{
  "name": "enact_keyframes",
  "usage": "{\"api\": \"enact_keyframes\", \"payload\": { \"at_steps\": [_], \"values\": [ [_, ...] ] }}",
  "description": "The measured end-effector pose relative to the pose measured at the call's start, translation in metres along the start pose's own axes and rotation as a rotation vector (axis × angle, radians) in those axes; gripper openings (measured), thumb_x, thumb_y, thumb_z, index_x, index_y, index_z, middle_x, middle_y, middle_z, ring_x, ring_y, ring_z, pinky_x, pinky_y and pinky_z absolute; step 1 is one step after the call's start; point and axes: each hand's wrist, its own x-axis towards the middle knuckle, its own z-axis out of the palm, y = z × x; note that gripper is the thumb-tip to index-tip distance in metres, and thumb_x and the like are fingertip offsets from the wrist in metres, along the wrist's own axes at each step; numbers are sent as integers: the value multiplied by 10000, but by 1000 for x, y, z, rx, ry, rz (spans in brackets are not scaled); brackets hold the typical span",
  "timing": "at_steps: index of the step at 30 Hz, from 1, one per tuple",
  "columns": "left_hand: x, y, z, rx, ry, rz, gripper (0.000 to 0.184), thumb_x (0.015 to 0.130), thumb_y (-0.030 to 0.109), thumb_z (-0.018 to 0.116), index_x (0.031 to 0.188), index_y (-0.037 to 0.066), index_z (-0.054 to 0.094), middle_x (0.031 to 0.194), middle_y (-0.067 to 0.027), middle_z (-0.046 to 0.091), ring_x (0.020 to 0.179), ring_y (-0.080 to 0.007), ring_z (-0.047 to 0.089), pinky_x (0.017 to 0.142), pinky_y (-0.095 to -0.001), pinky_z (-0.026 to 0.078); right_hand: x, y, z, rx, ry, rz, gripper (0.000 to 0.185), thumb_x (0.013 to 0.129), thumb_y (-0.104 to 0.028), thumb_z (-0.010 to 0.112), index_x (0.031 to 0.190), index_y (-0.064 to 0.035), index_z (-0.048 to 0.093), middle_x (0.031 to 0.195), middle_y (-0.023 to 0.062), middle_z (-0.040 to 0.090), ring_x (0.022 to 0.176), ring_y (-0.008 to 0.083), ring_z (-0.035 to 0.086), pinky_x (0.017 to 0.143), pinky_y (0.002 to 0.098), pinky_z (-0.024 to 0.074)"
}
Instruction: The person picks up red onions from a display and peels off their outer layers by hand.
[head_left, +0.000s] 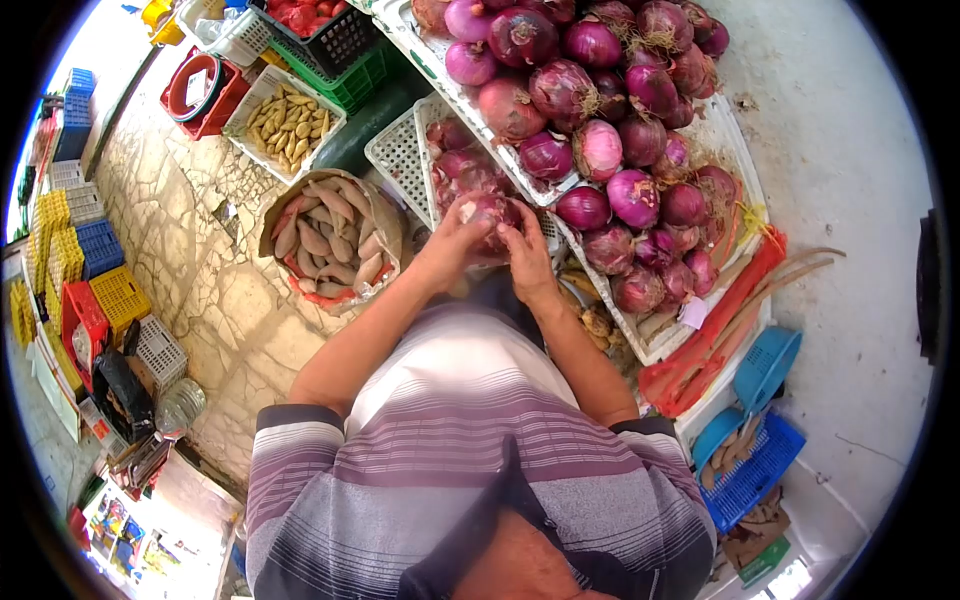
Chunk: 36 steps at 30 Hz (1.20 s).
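My left hand (452, 240) and my right hand (528, 258) are both closed around a red onion (492, 215) in front of my body. The thumbs press against its near side, and part of the onion is hidden by the fingers. Just beyond it, a white container (427, 160) holds more onions with loose papery skin (462, 160). To the upper right, a large heap of red onions (600, 90) fills white trays (655, 345), close to my right hand.
A sack of sweet potatoes (335, 235) stands on the stone floor left of my hands. Behind it are a crate of yellowish produce (290, 125) and a red bucket (193, 90). Red netting (715, 330), a blue basket (755, 475) and a blue bowl (768, 365) lie at the right.
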Motion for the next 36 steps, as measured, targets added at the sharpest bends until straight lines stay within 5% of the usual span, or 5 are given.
{"api": "enact_keyframes", "payload": {
  "at_steps": [9, 13, 15, 27, 36],
  "values": [
    [14, -22, -13, 320, 26, 216, 569, 993, 134, 610, 1495, 112, 342, 1229, -109, 598, 1099, -179, 601, 905, -323, 529, 0, -9, 11, 160, 64, 90, 365, 1034, -157, 460, 1374, -27, 458, 1226, 94, 598, 1103, 192, 600, 954, 313, 510],
    [3, -10, 7, 271, 41, 204, 548, 983, 84, 597, 1478, 89, 362, 1251, -122, 591, 1096, -173, 595, 927, -313, 516, 14, 32, -4, -199, 97, -120, 355, 1028, -169, 439, 1343, -11, 476, 1192, 106, 611, 1059, 191, 621, 898, 306, 526],
    [3, -13, 3, 380, 40, 261, 545, 980, 66, 589, 1475, 86, 361, 1261, -128, 587, 1104, -176, 593, 924, -322, 521, 14, 22, 6, 240, 136, 65, 352, 1022, -172, 434, 1325, -2, 489, 1178, 116, 614, 1041, 193, 624, 885, 306, 525],
    [4, -17, -4, 582, 84, 335, 583, 990, 123, 622, 1505, 93, 351, 1289, -96, 582, 1096, -141, 601, 965, -285, 490, 20, 23, 7, 454, 197, 164, 274, 1015, -138, 456, 1257, -32, 528, 1221, 106, 595, 1082, 189, 599, 968, 331, 485],
    [10, -7, 2, 79, 28, 174, 497, 970, 56, 622, 1441, 63, 463, 1113, -83, 666, 991, -134, 639, 855, -269, 530, 17, 21, 7, 58, 167, -106, 276, 1035, -108, 468, 1281, 1, 530, 1210, 83, 585, 1084, 147, 552, 979, 292, 457]
  ]
}}
